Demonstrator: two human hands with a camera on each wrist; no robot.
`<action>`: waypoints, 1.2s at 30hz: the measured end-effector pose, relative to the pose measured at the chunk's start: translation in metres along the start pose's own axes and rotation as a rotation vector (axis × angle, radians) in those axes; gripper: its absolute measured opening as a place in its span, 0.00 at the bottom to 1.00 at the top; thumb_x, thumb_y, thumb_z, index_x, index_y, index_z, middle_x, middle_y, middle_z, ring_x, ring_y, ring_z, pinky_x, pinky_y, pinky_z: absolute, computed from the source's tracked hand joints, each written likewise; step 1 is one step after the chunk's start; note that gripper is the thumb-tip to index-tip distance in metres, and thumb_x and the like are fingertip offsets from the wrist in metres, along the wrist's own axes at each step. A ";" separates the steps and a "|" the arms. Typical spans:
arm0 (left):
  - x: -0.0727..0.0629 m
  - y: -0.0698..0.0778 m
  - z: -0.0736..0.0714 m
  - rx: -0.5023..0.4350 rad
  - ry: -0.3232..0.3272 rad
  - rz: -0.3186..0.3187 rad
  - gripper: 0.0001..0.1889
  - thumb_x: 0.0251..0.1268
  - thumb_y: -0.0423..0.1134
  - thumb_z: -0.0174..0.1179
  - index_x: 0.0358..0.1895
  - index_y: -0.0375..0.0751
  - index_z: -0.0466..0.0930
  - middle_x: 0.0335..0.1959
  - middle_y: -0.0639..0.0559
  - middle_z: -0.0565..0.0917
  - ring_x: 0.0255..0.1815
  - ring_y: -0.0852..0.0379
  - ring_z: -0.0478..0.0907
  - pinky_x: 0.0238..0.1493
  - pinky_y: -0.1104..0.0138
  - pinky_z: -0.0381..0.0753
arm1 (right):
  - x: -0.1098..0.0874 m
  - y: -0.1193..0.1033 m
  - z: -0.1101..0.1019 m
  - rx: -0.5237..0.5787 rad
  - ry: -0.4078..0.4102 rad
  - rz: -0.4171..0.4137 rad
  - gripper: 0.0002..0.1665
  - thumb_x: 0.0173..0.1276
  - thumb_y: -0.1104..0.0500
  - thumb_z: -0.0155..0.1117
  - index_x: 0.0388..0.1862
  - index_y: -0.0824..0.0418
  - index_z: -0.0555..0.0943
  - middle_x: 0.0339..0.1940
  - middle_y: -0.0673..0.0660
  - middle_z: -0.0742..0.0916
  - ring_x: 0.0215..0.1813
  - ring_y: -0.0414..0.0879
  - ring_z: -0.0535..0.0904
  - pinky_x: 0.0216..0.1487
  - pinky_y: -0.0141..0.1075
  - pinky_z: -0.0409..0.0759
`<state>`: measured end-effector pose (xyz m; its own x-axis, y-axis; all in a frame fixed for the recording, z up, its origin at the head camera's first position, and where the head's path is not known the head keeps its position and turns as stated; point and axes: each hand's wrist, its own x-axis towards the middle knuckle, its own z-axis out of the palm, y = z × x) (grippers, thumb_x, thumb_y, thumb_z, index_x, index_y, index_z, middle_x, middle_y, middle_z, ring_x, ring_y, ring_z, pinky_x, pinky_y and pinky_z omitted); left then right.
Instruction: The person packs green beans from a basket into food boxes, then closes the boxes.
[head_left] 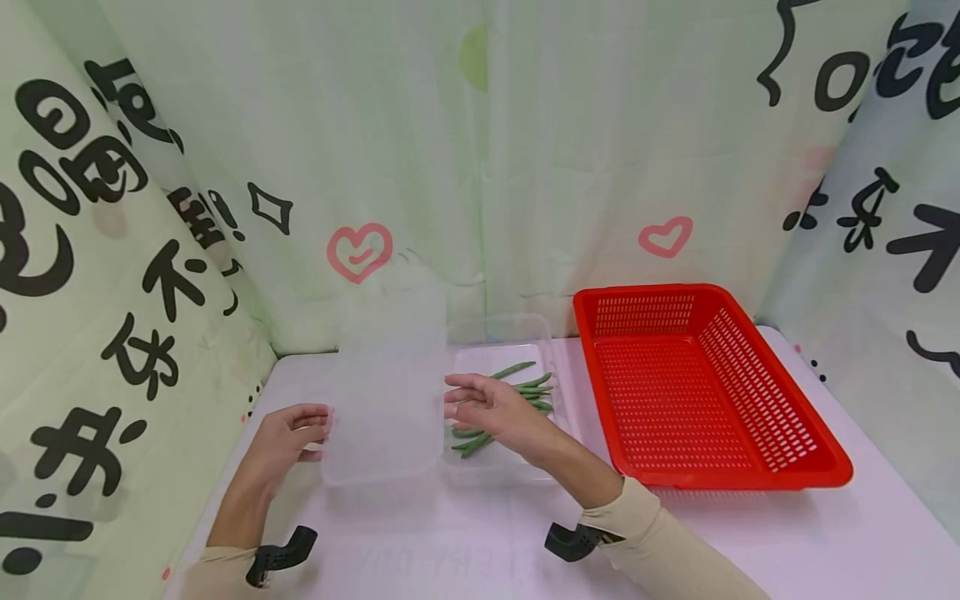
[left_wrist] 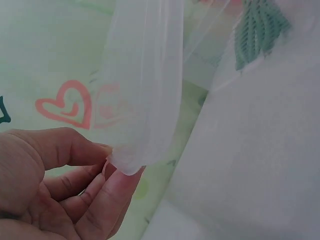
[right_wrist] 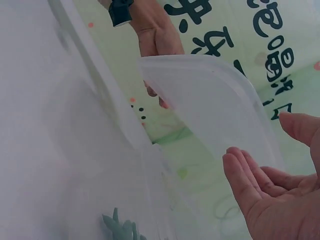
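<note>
My left hand (head_left: 288,439) pinches the left edge of a translucent, frosted plastic lid (head_left: 384,417) between thumb and fingers, as the left wrist view shows close up. The lid stands raised above the table. By its right edge is my right hand (head_left: 498,410), thumb apart from the lightly bent fingers (right_wrist: 245,175), which overlap the lid in the right wrist view. Below that hand sits a clear plastic box (head_left: 495,475) with several green beans (head_left: 472,446) lying in it; hand and forearm hide part of them.
A red perforated plastic basket (head_left: 682,400) stands on the right of the pale table (head_left: 480,542), beside the box. A light green curtain (head_left: 525,167) with black writing and pink hearts encloses the table at the back and both sides.
</note>
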<state>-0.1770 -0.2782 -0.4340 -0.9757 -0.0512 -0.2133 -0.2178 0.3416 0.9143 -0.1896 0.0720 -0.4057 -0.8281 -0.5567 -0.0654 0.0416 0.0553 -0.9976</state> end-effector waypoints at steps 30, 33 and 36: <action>0.011 0.046 0.084 -0.172 -0.129 0.103 0.21 0.70 0.30 0.59 0.66 0.34 0.73 0.47 0.44 0.80 0.36 0.51 0.82 0.38 0.61 0.89 | -0.022 -0.068 -0.041 0.276 0.075 -0.102 0.31 0.71 0.66 0.59 0.71 0.67 0.63 0.54 0.58 0.79 0.51 0.49 0.81 0.44 0.38 0.86; 0.010 0.056 0.089 -0.172 -0.167 0.129 0.21 0.72 0.32 0.59 0.66 0.35 0.74 0.47 0.43 0.80 0.38 0.49 0.83 0.41 0.58 0.89 | -0.027 -0.077 -0.045 0.283 0.079 -0.114 0.30 0.71 0.67 0.58 0.70 0.67 0.63 0.55 0.58 0.80 0.51 0.49 0.82 0.44 0.38 0.87; 0.010 0.066 0.091 -0.124 -0.156 0.152 0.20 0.74 0.35 0.58 0.66 0.36 0.75 0.48 0.42 0.80 0.42 0.46 0.84 0.42 0.57 0.89 | -0.030 -0.084 -0.048 0.283 0.083 -0.125 0.28 0.71 0.67 0.57 0.69 0.67 0.65 0.54 0.58 0.81 0.50 0.48 0.83 0.45 0.39 0.88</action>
<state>-0.1987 -0.1706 -0.4075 -0.9837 0.1405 -0.1118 -0.0797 0.2162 0.9731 -0.1956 0.1240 -0.3187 -0.8789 -0.4746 0.0483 0.0810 -0.2481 -0.9653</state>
